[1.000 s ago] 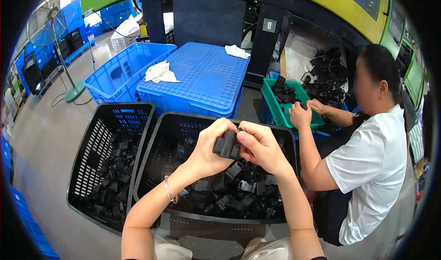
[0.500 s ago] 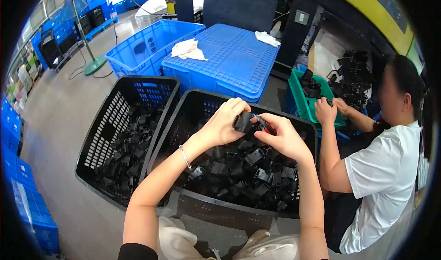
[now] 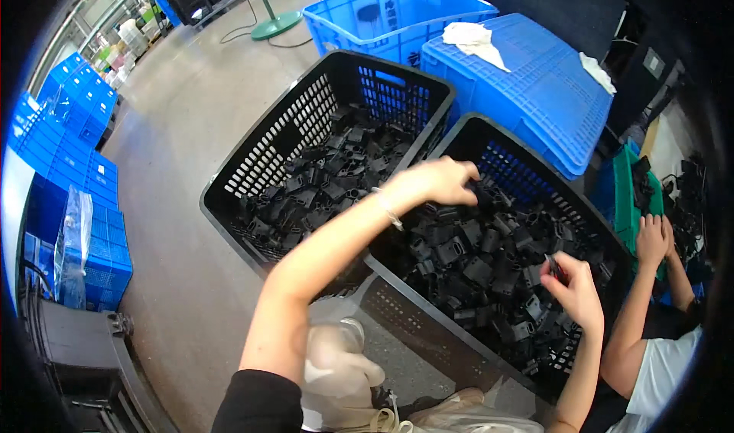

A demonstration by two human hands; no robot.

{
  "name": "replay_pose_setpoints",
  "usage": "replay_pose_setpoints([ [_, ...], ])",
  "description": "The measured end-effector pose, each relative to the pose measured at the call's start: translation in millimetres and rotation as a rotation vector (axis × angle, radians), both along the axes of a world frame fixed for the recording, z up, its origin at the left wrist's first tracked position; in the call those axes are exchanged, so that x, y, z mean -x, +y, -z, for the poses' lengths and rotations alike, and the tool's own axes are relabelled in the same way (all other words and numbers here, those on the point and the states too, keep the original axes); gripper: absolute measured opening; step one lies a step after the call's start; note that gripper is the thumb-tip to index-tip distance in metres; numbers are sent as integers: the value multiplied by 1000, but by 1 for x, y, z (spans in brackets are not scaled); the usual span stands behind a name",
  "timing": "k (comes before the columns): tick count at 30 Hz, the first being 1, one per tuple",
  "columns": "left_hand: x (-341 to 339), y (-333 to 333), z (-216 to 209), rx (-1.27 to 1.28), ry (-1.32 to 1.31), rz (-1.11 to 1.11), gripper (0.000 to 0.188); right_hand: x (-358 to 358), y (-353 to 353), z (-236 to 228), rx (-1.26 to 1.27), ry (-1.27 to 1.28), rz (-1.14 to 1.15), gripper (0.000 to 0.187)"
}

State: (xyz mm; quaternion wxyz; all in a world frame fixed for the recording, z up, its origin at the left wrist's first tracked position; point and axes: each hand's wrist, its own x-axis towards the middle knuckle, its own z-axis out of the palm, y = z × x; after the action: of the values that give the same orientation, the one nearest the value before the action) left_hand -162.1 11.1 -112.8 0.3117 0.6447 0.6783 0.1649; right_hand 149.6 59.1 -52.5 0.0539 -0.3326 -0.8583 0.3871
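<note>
My left hand [image 3: 447, 182] reaches over the left end of a black basket [image 3: 489, 353]. Its fingers are bent and slightly smeared, the thumb apart from them, and I make out no part held in the gap. Over the right side of that basket, my right hand [image 3: 575, 289] is closed on a small hand tool [image 3: 556, 269] with red and dark parts; the fingers cover most of it. Below both hands lie many loose black plastic parts [image 3: 478, 269], blocky and with openings. A bracelet [image 3: 388, 210] circles my left wrist.
To the left a second black basket [image 3: 252, 154] holds more black parts [image 3: 329, 175]. Behind are an open blue crate [image 3: 359, 39] and a lidded blue crate [image 3: 535, 74] with white cloths. A co-worker's hands [image 3: 652, 238] are by a green crate [image 3: 628, 196] at right.
My view has swung left. My hands have parted: the left has come away from the tool, and the black part it held no longer shows. The right still holds the tool.
</note>
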Motion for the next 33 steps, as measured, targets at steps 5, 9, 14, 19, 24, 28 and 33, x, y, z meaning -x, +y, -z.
replay_pose_setpoints([
  [5, 157, -60, 8, 3, -156, -455, 26, -21, -27, 16, -74, -120, 26, 19],
  [9, 274, -118, 102, 138, 588, -678, 26, -54, -42, 42, 72, -336, 57, 22],
  [14, 279, -143, 191, 508, 1141, -501, 34, -92, -79, 67, 142, -415, 49, 16],
  [19, 287, -148, 205, 189, 1417, -353, 25, -102, -91, 70, 24, -329, 107, 27],
  [24, 295, -143, 183, 365, 1085, -617, 44, -102, -93, 81, 126, -271, 188, 23],
  [28, 265, -108, 117, -119, 482, -852, 43, -108, -99, 63, 50, -222, 310, 20],
  [33, 139, -95, -10, -626, -1152, -968, 46, -113, -99, 72, 13, -163, 365, 19],
])
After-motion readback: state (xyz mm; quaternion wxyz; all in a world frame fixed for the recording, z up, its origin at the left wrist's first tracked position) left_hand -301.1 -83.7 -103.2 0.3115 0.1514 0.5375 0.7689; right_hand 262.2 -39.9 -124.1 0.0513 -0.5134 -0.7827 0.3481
